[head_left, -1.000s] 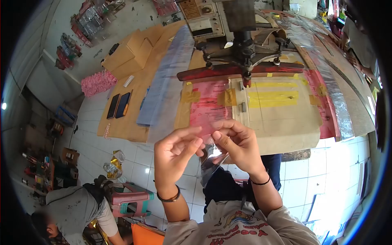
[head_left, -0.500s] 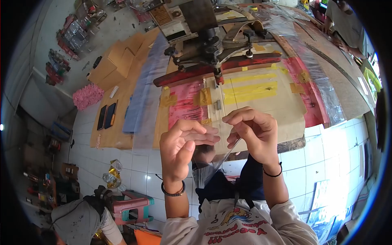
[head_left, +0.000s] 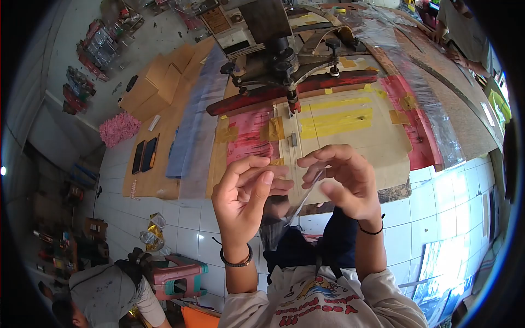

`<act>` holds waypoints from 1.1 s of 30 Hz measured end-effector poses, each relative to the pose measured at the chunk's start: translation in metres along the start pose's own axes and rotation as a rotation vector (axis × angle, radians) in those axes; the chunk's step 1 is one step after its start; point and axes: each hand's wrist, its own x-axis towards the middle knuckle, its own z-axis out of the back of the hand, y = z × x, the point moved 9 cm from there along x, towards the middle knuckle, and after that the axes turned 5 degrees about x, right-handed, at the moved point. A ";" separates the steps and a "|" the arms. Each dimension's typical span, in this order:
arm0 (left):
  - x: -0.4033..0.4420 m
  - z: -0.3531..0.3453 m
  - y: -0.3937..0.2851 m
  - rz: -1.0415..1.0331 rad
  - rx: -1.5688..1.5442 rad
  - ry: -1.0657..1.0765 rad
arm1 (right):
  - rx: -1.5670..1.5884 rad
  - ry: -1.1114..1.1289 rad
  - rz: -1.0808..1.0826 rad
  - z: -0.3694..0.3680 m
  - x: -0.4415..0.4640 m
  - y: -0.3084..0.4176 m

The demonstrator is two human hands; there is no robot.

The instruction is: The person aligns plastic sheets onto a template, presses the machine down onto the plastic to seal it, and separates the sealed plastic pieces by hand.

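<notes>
A thin clear plastic sheet or bag (head_left: 278, 218) hangs between my hands, below the front edge of the work surface. My left hand (head_left: 249, 194) has its fingers apart and curved beside the plastic's left side; whether it touches the plastic is unclear. The plastic's right edge meets the fingers of my right hand (head_left: 342, 180), whose thumb stands away from the fingers. Beyond my hands lies a beige board (head_left: 366, 147) with yellow tape strips, beside a red-pink sheet (head_left: 249, 128). A machine with a long dark red bar (head_left: 322, 85) stands over them.
Blue plastic sheets (head_left: 194, 120), two phones (head_left: 143, 154), a cardboard box (head_left: 156, 90) and a pink bundle (head_left: 119, 129) lie to the left. A person (head_left: 106, 290) bends near a pink-green stool (head_left: 178, 276) at lower left. Another person (head_left: 465, 38) stands at upper right.
Both hands have moved apart since the first frame, and the view has shifted. Most recently my right thumb has moved away from the plastic's edge, while my left hand has shifted slightly.
</notes>
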 end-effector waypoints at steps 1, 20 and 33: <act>0.000 0.002 -0.001 -0.004 -0.004 -0.014 | -0.095 0.047 0.000 -0.005 0.002 0.002; -0.009 0.014 0.016 0.171 0.020 -0.032 | -0.017 -0.205 -0.381 -0.006 0.001 -0.044; -0.006 0.027 0.019 0.060 0.085 -0.094 | -0.074 -0.134 -0.275 -0.014 0.001 -0.045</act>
